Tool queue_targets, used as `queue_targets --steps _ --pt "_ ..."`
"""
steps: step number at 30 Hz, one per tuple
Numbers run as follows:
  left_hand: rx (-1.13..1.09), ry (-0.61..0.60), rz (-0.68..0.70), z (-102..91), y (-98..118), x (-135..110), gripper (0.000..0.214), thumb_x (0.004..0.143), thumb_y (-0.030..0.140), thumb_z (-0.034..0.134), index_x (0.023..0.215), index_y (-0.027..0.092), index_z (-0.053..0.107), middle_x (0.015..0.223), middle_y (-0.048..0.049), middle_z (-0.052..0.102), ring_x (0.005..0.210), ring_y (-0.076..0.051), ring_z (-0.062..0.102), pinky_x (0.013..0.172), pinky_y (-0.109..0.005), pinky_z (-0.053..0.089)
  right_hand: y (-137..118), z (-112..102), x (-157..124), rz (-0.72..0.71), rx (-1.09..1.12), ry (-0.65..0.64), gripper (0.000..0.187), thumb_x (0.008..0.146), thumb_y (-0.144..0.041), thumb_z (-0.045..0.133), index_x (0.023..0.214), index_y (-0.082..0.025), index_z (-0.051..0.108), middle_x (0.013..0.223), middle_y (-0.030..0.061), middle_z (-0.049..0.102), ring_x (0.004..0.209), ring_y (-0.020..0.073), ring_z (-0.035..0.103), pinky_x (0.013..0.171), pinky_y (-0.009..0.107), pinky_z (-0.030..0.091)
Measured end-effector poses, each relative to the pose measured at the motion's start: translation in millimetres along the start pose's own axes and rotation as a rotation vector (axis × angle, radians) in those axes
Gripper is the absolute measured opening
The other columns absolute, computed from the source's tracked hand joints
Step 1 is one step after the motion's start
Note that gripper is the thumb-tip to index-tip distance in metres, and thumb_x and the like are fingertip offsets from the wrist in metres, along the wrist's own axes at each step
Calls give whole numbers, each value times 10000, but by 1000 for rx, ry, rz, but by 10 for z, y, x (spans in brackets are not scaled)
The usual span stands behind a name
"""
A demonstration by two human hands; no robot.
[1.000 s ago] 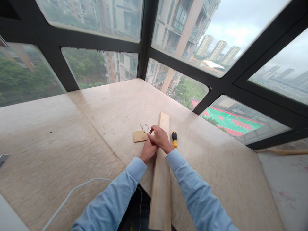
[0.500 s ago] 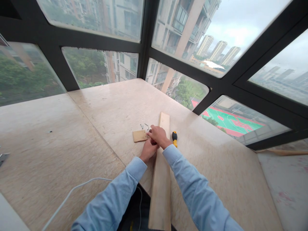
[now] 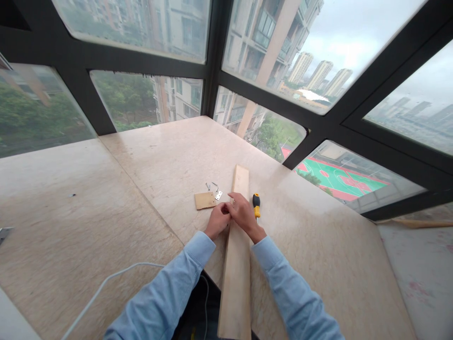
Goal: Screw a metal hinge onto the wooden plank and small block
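A long pale wooden plank (image 3: pixel 236 278) lies on the marble sill, running away from me. My left hand (image 3: pixel 217 222) sits at its left edge with fingers curled together. My right hand (image 3: pixel 243 212) rests across the plank, its fingers pinched against the left hand; what they hold is too small to make out. Just beyond the hands lie a small square wood piece (image 3: pixel 204 200), a small metal hinge (image 3: pixel 219 194) and a few loose screws (image 3: pixel 211 186). A yellow-and-black screwdriver (image 3: pixel 256 204) lies right of the plank.
The beige marble sill (image 3: pixel 123 198) meets black-framed windows (image 3: pixel 212 71) at the back and right. A white cable (image 3: pixel 106 283) curves over the near left edge. A metal piece (image 3: pixel 4 232) shows at the far left edge.
My right hand has drawn back from the small wood piece towards me and now meets the left hand over the plank. The metal hinge now lies uncovered beside the wood piece.
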State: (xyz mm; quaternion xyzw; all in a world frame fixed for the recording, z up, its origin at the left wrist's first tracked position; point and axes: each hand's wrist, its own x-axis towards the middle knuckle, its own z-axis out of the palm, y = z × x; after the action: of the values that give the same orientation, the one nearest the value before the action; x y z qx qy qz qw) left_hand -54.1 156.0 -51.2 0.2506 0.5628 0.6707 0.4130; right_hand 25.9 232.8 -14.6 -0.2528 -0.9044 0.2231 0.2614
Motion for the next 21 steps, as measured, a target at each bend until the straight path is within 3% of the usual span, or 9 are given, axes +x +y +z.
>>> queue_targets --steps 8,13,16,21 --pt "28 -15 -77 -21 9 -31 384 655 117 715 1029 99 632 959 -96 707 875 -168 672 775 -267 532 66 -220 -967 177 103 54 363 925 -356 503 1221 -167 592 1310 147 585 1263 256 519 1101 483 401" --pt "118 -13 -87 13 68 -3 373 669 85 706 1033 107 626 997 -108 710 943 -197 682 831 -303 542 -51 -293 -1625 264 157 -50 381 943 -389 498 1261 -197 579 1439 141 483 1361 267 433 1133 506 375" --pt "218 -23 -59 25 132 2 378 683 71 685 1052 114 614 1000 -106 712 952 -206 687 859 -317 538 -126 -302 -1810 259 181 -111 415 943 -395 501 1310 -210 554 1496 131 418 1405 268 374 1149 502 357" --pt "315 -77 -53 25 202 -28 419 682 95 680 1090 108 590 1020 -126 706 955 -223 688 864 -337 534 -155 -279 -1858 259 191 -161 515 940 -431 510 1397 -195 490 1559 126 314 1450 268 288 1170 484 318"
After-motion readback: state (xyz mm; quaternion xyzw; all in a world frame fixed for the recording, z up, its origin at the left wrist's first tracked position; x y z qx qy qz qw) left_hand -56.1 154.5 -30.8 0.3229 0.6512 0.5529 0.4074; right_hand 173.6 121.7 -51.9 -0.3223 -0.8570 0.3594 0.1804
